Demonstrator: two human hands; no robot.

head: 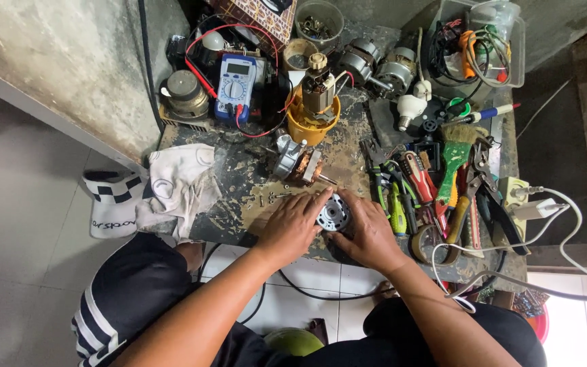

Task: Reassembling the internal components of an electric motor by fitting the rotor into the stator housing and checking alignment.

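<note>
A round silvery motor housing [333,213] is held at the near edge of the worn workbench [253,170], pressed between both hands. It is grasped from the left by the left hand [292,225], whose fingers are spread over its rim, and from the right by the right hand [368,231], curled against its side. Just beyond the housing, a copper-wound rotor [305,167] is laid on the bench, and behind that a yellow cup [312,122] with a motor part stood in it is seen. A blue multimeter [236,87] with red leads is set further back on the left. A white rag [179,182] is draped over the left edge. To the right, screwdrivers [412,183], pliers and a green-handled brush [453,162] are gathered closely together
</note>
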